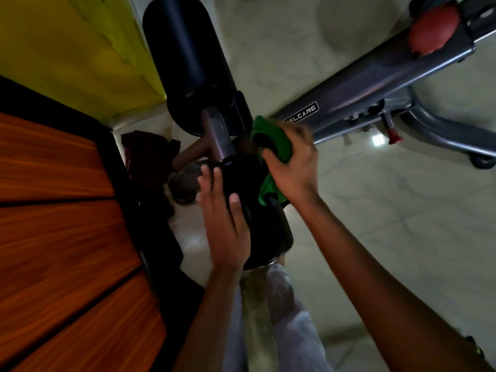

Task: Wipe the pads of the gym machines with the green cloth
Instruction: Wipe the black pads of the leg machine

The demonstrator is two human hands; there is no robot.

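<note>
A black roller pad (257, 224) sits near the middle of the head view, on a grey metal bar (218, 135). My left hand (224, 210) grips the pad's left side, thumb on its top. My right hand (292, 162) holds the green cloth (276, 138) bunched against the pad's upper right end. A second, larger black roller pad (188, 57) lies beyond on the same bar, untouched.
A grey machine frame (375, 87) marked WELCARE runs off to the upper right with a red knob (433, 29) and a red-tipped pin (394, 139). An orange wooden panel (59, 237) and a yellow wall (75, 49) close the left side. Pale tiled floor (389, 224) lies to the right.
</note>
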